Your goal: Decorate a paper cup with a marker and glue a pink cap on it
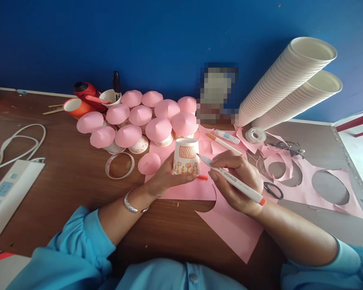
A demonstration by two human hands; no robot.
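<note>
My left hand [166, 177] is wrapped round a white paper cup [186, 164], held upside down above the pink paper. Drawn on the cup are a hatched orange-red rectangle and a row of flowers along its lower rim. Between the thumb and fingers of my right hand [240, 177] is a white marker [234, 181] with an orange end, its tip at or very near the rectangle's right edge. An orange-red marker cap [202, 177] lies just behind my left thumb. A small pink paper cone [149, 164] sits left of the cup.
Several cups with pink cone roofs [159, 129] stand behind my left hand. Two tall stacks of paper cups [281, 80] lean at the back right. Pink paper scraps [302, 189], scissors [273, 190] and a tape roll [255, 135] lie right; a power strip [13, 197] lies left.
</note>
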